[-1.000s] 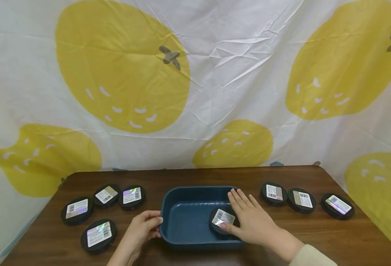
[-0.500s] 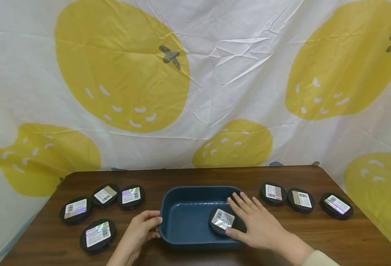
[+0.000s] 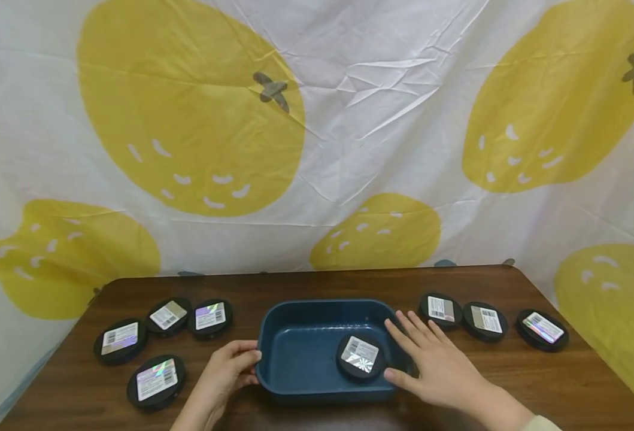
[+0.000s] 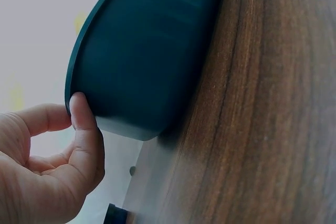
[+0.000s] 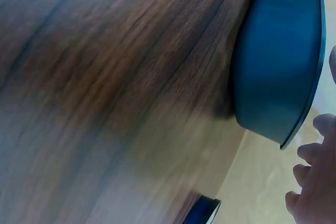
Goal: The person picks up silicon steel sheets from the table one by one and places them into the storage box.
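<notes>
A blue rectangular tub stands on the table, and a flat round black container with a white barcode label lies inside, right of its middle. My left hand pinches the tub's left rim between thumb and fingers. In the left wrist view, the left hand shows the thumb against the outer wall. Over the tub's right end is my right hand, fingers straight and spread, holding nothing. From the right wrist view, the right hand appears apart from the tub wall.
Several similar black containers rest at the left of the brown wooden table, including a near one. Three more, such as the rightmost one, sit at the right. Behind the table hangs a white cloth with yellow fruit prints.
My right hand has drawn back to the right, away from the black container in the tub, uncovering it fully. The left hand keeps its hold on the rim.
</notes>
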`<state>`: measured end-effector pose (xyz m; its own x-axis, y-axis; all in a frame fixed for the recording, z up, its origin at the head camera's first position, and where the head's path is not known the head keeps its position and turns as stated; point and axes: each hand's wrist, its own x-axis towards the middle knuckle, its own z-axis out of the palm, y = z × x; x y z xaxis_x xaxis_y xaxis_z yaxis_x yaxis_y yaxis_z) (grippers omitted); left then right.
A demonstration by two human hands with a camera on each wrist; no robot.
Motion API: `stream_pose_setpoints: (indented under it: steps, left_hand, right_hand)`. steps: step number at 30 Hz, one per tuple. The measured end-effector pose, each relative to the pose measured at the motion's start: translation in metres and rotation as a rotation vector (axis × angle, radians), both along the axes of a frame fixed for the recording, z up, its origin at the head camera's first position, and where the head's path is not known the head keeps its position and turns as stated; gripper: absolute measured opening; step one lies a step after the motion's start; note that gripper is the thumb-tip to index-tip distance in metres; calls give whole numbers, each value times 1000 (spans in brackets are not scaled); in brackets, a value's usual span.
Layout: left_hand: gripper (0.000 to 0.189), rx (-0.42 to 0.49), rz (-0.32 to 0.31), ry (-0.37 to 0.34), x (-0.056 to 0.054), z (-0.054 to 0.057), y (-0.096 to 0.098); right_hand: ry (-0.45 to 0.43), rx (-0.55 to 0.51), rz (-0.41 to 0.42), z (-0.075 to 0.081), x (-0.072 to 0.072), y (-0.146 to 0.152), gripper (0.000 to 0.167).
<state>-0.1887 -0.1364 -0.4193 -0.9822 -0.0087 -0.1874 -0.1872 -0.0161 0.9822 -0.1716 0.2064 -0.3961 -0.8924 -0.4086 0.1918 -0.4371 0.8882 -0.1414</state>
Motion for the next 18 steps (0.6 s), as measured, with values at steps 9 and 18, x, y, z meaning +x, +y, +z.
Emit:
stream_pose_setpoints:
  steps: [9, 18]
  left_hand:
    - [32, 4, 0, 3, 0, 0, -1]
    - [32, 8, 8, 2, 0, 0, 1]
  right_hand:
    - [30, -8, -16, -1, 5, 10, 76]
    - [67, -2, -20, -4, 12, 23, 74]
